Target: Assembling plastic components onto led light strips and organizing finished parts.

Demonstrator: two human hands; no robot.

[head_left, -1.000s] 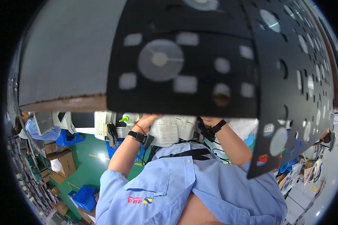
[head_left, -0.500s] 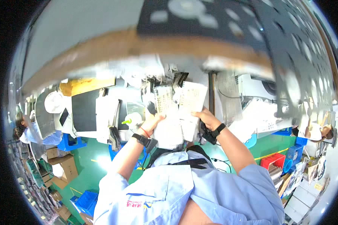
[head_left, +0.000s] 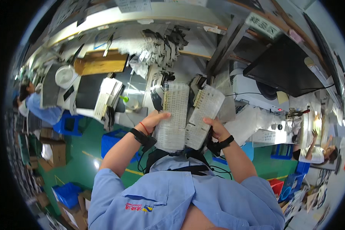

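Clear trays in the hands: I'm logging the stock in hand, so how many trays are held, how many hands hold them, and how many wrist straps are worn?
Clear plastic trays: 2, left tray, right tray
Hands: 2, left hand, right hand
Black wrist straps: 2, left strap, right strap
Total: 6

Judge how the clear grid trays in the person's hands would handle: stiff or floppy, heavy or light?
Probably fairly stiff: each clear tray stays flat though gripped only at its lower end. Likely light, since the left hand and right hand each hold one raised.
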